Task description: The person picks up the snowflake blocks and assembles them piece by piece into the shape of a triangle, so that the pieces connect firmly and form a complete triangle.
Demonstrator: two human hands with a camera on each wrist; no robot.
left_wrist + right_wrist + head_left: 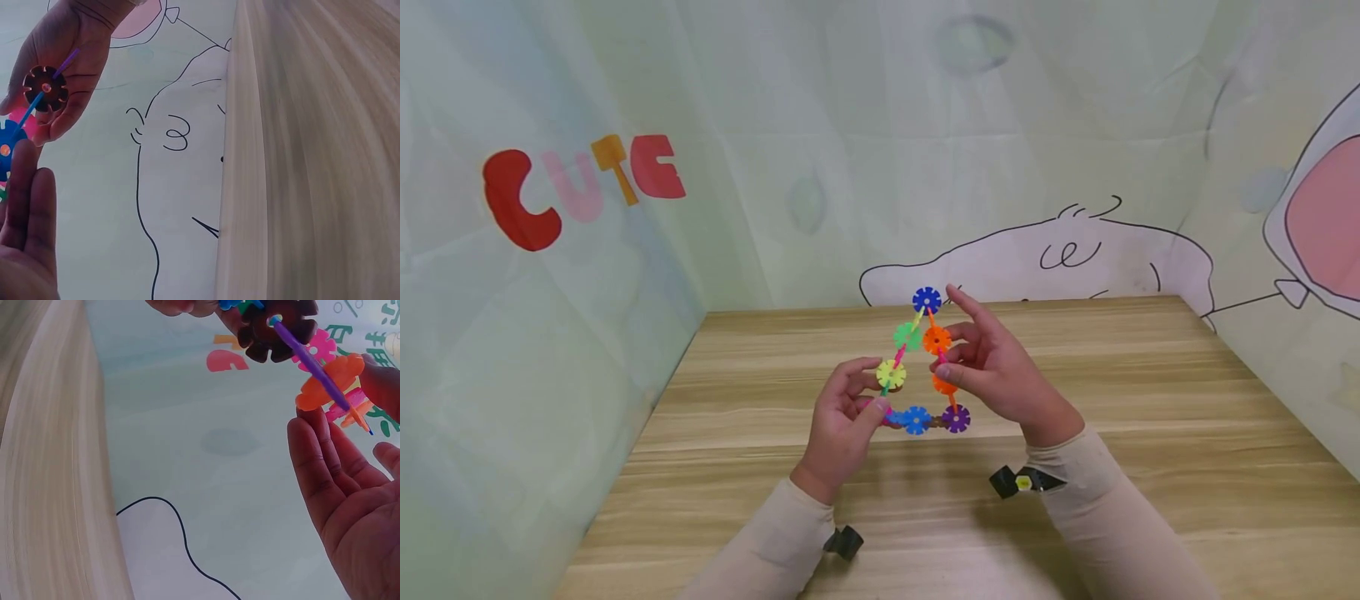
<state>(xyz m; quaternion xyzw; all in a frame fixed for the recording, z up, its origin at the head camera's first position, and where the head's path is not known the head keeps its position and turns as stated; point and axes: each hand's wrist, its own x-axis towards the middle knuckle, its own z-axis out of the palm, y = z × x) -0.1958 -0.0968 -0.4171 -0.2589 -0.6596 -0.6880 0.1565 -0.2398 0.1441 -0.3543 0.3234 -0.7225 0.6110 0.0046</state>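
A triangle of interlocking notched plastic discs is held up in front of me. In the head view its top is a dark blue disc point(927, 301), with a green disc point(907, 337) and a yellow disc point(891, 375) down the left side. Orange discs point(937, 340) run down the right. Along the bottom are a blue disc point(916, 421), a brown disc point(278, 328) and a purple disc point(957, 418). My left hand point(847, 417) pinches the lower left corner by a pink disc. The right side is gripped by my right hand point(1000, 367), its index finger extended upward.
Below the hands lies a wood-grain table point(737, 500). A pale printed curtain point(760, 125) stands behind it and at both sides, with cartoon drawings and coloured letters. Each wrist wears a small black camera point(848, 543).
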